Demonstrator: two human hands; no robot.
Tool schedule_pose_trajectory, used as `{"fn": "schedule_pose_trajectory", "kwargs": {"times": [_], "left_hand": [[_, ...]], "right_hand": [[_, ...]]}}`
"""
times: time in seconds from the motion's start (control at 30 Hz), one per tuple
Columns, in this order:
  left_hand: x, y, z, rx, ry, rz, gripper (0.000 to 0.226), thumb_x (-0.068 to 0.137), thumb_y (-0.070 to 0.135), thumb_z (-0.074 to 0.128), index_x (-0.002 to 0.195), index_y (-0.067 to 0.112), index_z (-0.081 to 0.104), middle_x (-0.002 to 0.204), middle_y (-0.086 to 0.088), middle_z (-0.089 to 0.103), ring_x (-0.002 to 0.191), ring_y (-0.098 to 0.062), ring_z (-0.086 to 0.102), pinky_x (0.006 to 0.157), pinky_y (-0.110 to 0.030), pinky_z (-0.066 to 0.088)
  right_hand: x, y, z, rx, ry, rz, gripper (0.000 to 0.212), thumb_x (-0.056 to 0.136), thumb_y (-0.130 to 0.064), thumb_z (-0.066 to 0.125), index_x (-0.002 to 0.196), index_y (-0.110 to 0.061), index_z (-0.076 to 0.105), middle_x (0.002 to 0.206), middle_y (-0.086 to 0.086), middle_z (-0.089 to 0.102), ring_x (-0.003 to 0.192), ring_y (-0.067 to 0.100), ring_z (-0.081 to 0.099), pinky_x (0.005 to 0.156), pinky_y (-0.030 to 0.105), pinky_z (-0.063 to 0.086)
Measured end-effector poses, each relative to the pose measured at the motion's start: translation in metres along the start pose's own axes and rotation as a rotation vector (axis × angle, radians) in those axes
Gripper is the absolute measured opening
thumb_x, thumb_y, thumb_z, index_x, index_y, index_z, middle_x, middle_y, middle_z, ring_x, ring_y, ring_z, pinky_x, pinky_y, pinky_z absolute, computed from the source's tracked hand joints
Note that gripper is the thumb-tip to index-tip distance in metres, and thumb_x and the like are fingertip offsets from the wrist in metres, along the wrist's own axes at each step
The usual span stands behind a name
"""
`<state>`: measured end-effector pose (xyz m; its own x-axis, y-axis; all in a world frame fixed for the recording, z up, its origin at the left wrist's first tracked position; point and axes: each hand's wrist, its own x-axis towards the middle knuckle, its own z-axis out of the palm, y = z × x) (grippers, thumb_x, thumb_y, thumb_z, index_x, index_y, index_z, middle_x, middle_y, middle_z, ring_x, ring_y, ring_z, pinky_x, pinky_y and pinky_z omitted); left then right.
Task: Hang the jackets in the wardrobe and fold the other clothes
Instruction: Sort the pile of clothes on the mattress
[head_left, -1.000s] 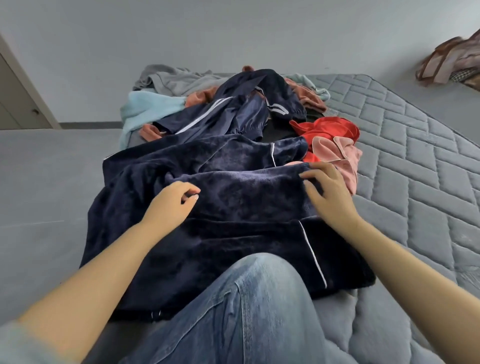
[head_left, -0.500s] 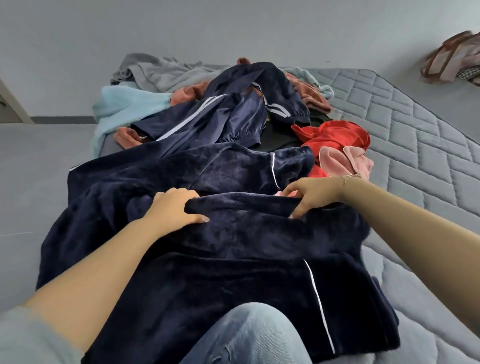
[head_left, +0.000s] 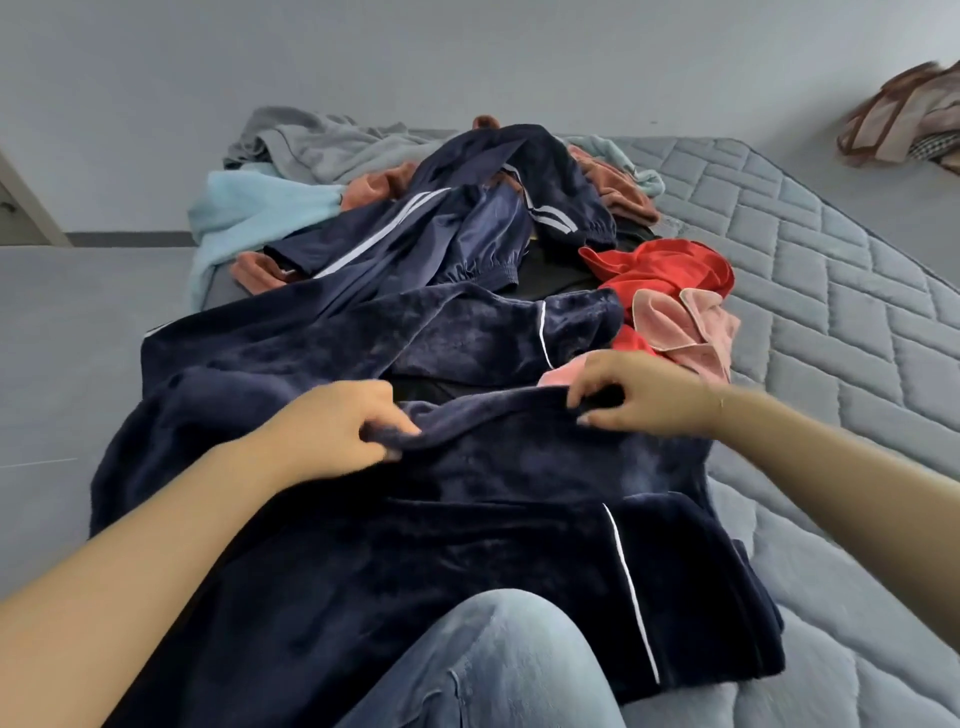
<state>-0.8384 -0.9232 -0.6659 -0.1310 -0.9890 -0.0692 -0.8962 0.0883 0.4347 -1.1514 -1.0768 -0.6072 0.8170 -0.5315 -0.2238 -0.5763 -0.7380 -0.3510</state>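
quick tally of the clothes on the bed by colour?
Navy: 2, the velvet garment both hands grip and the striped track garment
Rust orange: 1
Light blue: 1
Grey: 1
Red: 1
Pink: 1
Total: 7 visible; overlaps may hide more.

Home bedroom, quilted grey mattress (head_left: 810, 291), heaped clothes (head_left: 426, 218), plain wall (head_left: 363, 62)

My velvet garment (head_left: 467, 545): navy, white piping. Track jacket (head_left: 441, 223): navy, white stripes. Top (head_left: 670, 270): red. Cloth (head_left: 691, 327): pink. Towel (head_left: 249, 208): pale blue. Mattress (head_left: 831, 312): grey, quilted.
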Motion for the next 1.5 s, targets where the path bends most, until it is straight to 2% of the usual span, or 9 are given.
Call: {"fn": "schedule_pose_trajectory", "kwargs": {"times": [0.1, 0.27, 0.43, 0.63, 0.73, 0.87, 0.97, 1.2, 1.5], "left_hand": [[-0.026, -0.009, 0.015, -0.112, -0.190, -0.088, 0.018, 0.086, 0.038, 0.071, 0.102, 0.045, 0.073, 0.085, 0.017, 0.061, 0.079, 0.003, 0.059, 0.075, -0.014, 0.047], [-0.030, -0.019, 0.024, -0.289, 0.053, -0.265, 0.007, 0.095, 0.041, 0.057, 0.098, 0.046, 0.060, 0.086, 0.025, 0.067, 0.065, 0.002, 0.067, 0.077, -0.026, 0.050], [-0.011, -0.018, 0.031, -0.023, -0.025, -0.246, 0.048, 0.087, 0.056, 0.061, 0.131, 0.038, 0.054, 0.108, 0.014, 0.052, 0.090, -0.004, 0.054, 0.082, -0.027, 0.043], [-0.011, -0.025, 0.047, 0.171, -0.025, -0.144, 0.022, 0.083, 0.058, 0.065, 0.089, 0.041, 0.053, 0.137, 0.020, 0.042, 0.140, -0.010, 0.019, 0.109, -0.040, 0.016], [-0.013, -0.028, 0.048, 0.006, 0.015, -0.106, 0.022, 0.090, 0.040, 0.065, 0.077, 0.036, 0.047, 0.132, 0.022, 0.050, 0.146, -0.004, 0.019, 0.112, -0.035, 0.012], [-0.004, -0.024, 0.019, -0.370, 0.157, -0.127, 0.013, 0.091, 0.027, 0.066, 0.083, 0.029, 0.056, 0.098, 0.004, 0.069, 0.102, -0.011, 0.061, 0.092, -0.039, 0.044], [0.016, -0.025, -0.018, -0.471, 0.307, -0.112, 0.014, 0.095, 0.031, 0.062, 0.084, 0.029, 0.054, 0.079, 0.003, 0.064, 0.069, -0.002, 0.052, 0.074, -0.032, 0.043], [0.075, -0.022, -0.060, -0.112, 0.499, -0.224, 0.022, 0.100, 0.041, 0.048, 0.090, 0.022, 0.042, 0.083, 0.006, 0.052, 0.080, -0.022, 0.045, 0.075, -0.038, 0.031], [0.070, -0.060, -0.012, 0.020, -0.105, -0.360, 0.039, 0.082, 0.055, 0.068, 0.079, 0.029, 0.039, 0.088, 0.007, 0.059, 0.081, -0.014, 0.051, 0.075, -0.035, 0.028]], "right_hand": [[-0.026, -0.014, 0.038, -0.243, 0.215, -0.176, 0.008, 0.082, -0.014, 0.074, 0.089, -0.015, 0.072, 0.088, 0.003, 0.064, 0.085, 0.024, 0.062, 0.078, 0.038, 0.049], [-0.054, -0.036, 0.077, -0.380, 0.188, -0.375, 0.002, 0.085, -0.019, 0.069, 0.084, -0.018, 0.070, 0.079, -0.002, 0.062, 0.077, 0.020, 0.060, 0.069, 0.034, 0.050], [-0.058, -0.029, 0.063, 0.012, 0.424, 0.054, 0.015, 0.092, -0.018, 0.066, 0.106, -0.016, 0.067, 0.094, -0.002, 0.066, 0.076, 0.015, 0.060, 0.079, 0.040, 0.051], [-0.047, -0.006, 0.040, -0.239, -0.051, 0.366, 0.087, 0.075, -0.070, 0.066, 0.147, -0.030, 0.037, 0.140, -0.008, 0.043, 0.128, 0.020, 0.041, 0.108, 0.041, 0.036], [-0.040, -0.005, 0.038, 0.065, -0.149, 0.342, 0.055, 0.077, -0.054, 0.075, 0.121, -0.023, 0.061, 0.113, -0.007, 0.064, 0.105, 0.017, 0.058, 0.095, 0.031, 0.045], [-0.036, -0.002, 0.024, -0.260, -0.088, 0.214, 0.034, 0.090, -0.048, 0.063, 0.107, -0.019, 0.070, 0.106, -0.003, 0.068, 0.101, 0.020, 0.062, 0.089, 0.037, 0.045], [-0.027, 0.004, -0.006, -0.405, 0.201, 0.147, 0.031, 0.097, -0.044, 0.051, 0.105, -0.020, 0.070, 0.100, -0.006, 0.063, 0.097, 0.024, 0.058, 0.075, 0.038, 0.045], [0.050, 0.021, -0.072, -0.527, 0.542, 0.297, 0.030, 0.101, -0.031, 0.047, 0.111, -0.002, 0.053, 0.120, 0.020, 0.051, 0.099, 0.044, 0.057, 0.064, 0.042, 0.038], [0.074, 0.041, -0.049, -0.099, -0.042, 0.303, 0.034, 0.071, -0.010, 0.082, 0.072, -0.009, 0.048, 0.126, 0.011, 0.052, 0.115, 0.032, 0.052, 0.095, 0.042, 0.044]]}}
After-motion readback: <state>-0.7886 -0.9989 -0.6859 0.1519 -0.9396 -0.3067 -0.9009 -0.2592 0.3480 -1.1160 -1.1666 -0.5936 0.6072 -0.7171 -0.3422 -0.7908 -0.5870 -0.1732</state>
